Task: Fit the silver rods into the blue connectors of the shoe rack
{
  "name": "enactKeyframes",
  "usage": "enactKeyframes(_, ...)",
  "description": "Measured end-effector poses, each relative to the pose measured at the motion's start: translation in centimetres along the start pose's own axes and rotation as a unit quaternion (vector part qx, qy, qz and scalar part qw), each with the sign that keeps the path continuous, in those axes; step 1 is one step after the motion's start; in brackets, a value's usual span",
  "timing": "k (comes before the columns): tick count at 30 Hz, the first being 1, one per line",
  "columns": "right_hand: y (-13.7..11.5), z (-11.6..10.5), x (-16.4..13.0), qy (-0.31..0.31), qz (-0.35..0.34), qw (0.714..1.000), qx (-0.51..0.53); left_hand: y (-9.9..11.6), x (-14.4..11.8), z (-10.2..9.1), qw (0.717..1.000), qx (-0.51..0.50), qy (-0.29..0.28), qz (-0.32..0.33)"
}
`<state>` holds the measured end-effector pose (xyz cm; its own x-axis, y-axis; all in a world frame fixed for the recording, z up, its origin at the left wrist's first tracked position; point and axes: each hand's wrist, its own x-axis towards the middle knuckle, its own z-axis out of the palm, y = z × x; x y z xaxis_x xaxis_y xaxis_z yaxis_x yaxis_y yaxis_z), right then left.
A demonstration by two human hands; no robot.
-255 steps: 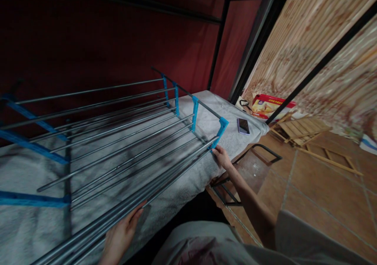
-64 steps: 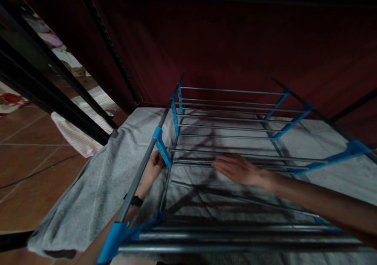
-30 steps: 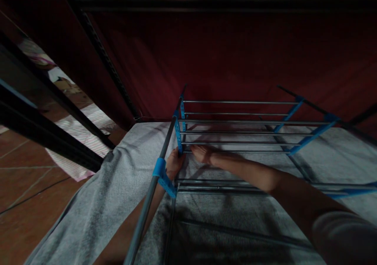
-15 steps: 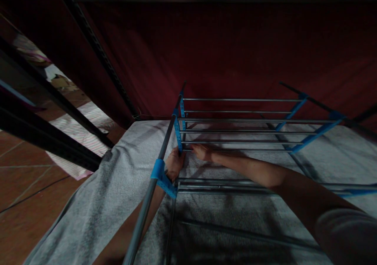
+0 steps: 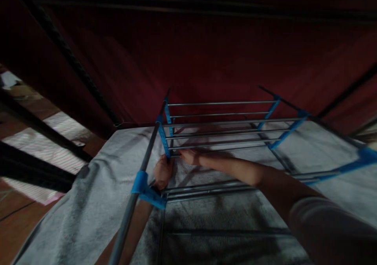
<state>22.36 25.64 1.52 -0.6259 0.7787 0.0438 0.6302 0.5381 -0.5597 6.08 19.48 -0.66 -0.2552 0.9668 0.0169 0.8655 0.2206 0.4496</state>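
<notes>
A rack of grey metal tubes with blue plastic brackets lies on a grey blanket. My left hand (image 5: 163, 171) is closed around the lower end of a blue bracket (image 5: 163, 140) on the rack's left side. Just to its right, my right hand (image 5: 190, 156) reaches in under the upper tubes. Its fingers pinch the left end of the lowest tube (image 5: 241, 149), close to that bracket; the fingertips are partly hard to make out. A long side pole (image 5: 151, 143) runs past my left hand, and a nearer blue bracket (image 5: 151, 196) sits beside my left wrist.
The grey blanket (image 5: 97, 202) covers the surface below. Behind the rack hangs a dark red cloth (image 5: 212, 61). Dark metal posts (image 5: 38, 174) stand at the left, with a striped cloth (image 5: 55, 135) on the floor beyond. Another blue bracket (image 5: 290, 132) joins the tubes at right.
The view has turned to the right, so the rack and both hands appear farther left. Both hands keep their places at the same bracket and tube.
</notes>
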Motion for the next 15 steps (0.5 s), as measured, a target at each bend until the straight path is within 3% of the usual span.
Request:
enactKeyframes(4,0.5,-1.3,-1.4,-0.060,-0.008,0.986,-0.157,-0.2,0.6,-0.1,1.000,0.012,-0.004,-0.003)
enactKeyframes(7,1.4,-2.7,-4.2,-0.068,-0.022,0.978,-0.194,-0.2,0.8,-0.2,1.000,0.018,-0.016,0.017)
enactKeyframes(11,3.1,-5.8,-9.8,-0.043,-0.031,0.983,-0.177,-0.5,0.9,-0.5,0.999,-0.015,-0.016,0.043)
enactKeyframes(15,5.4,-11.2,-15.8,-0.031,0.070,0.994,-0.075,-1.5,0.9,-2.1,0.987,-0.128,-0.053,0.083)
